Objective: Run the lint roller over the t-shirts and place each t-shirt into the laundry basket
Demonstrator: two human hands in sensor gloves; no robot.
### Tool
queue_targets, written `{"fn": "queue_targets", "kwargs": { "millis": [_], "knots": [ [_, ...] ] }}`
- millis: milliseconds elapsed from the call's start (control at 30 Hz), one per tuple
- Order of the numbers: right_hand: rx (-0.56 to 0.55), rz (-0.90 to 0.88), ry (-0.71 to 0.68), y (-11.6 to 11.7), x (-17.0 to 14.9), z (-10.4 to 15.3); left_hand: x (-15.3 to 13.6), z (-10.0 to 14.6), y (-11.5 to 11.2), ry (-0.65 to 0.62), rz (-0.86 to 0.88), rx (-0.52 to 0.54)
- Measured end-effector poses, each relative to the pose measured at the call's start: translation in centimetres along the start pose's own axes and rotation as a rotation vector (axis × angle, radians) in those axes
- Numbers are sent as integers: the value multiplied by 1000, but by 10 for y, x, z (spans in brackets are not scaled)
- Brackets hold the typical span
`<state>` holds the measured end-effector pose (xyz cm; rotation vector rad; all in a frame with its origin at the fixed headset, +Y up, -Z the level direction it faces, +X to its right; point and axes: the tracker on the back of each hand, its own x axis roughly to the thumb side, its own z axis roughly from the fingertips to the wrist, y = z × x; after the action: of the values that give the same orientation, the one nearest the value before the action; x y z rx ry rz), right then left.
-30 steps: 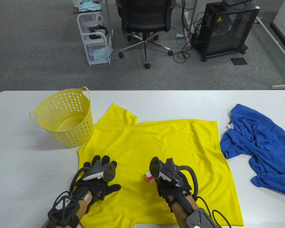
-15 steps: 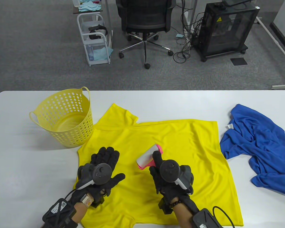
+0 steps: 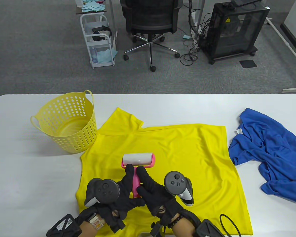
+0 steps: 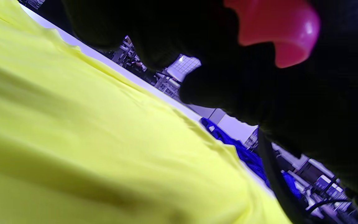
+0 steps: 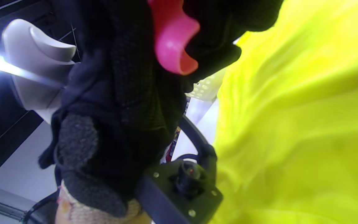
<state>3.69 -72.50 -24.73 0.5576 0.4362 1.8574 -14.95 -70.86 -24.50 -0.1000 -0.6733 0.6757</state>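
Both hands are bunched up at the near edge of the table, right on the pink handle of the lint roller (image 3: 137, 164). Right hand (image 3: 154, 195) has its fingers wrapped along the handle with the index finger laid out straight up toward the roller head, so it's clearly gripping it. Left hand (image 3: 120, 197) is pressed in against the same handle from the other side, one finger reaching up along it; looks like it's holding on too, though the wrist views are mostly dark glove and I can't be fully sure how tight. Handle's butt end pokes out pink between the gloves in both wrist shots. Roller's white sticky drum sits flat on the yellow t-shirt (image 3: 187, 153), roughly mid-shirt, lying crosswise. Shirt is spread out flat over the white table (image 3: 27, 172). Further back on the left, the yellow laundry basket (image 3: 66, 121) stands upright, just touching the shirt's sleeve area, nothing visible inside. Off on the right, well apart from the hands, a blue t-shirt (image 3: 268, 153) is lying crumpled. Behind the table there's an office chair (image 3: 150, 22).
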Motion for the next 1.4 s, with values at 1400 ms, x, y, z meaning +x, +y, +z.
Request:
{"fn": "queue_targets", "kwargs": {
  "millis": [1400],
  "knots": [
    [-77,744,948,-116,-128,17,-94,-96,25,680,-423,22]
  ]
}}
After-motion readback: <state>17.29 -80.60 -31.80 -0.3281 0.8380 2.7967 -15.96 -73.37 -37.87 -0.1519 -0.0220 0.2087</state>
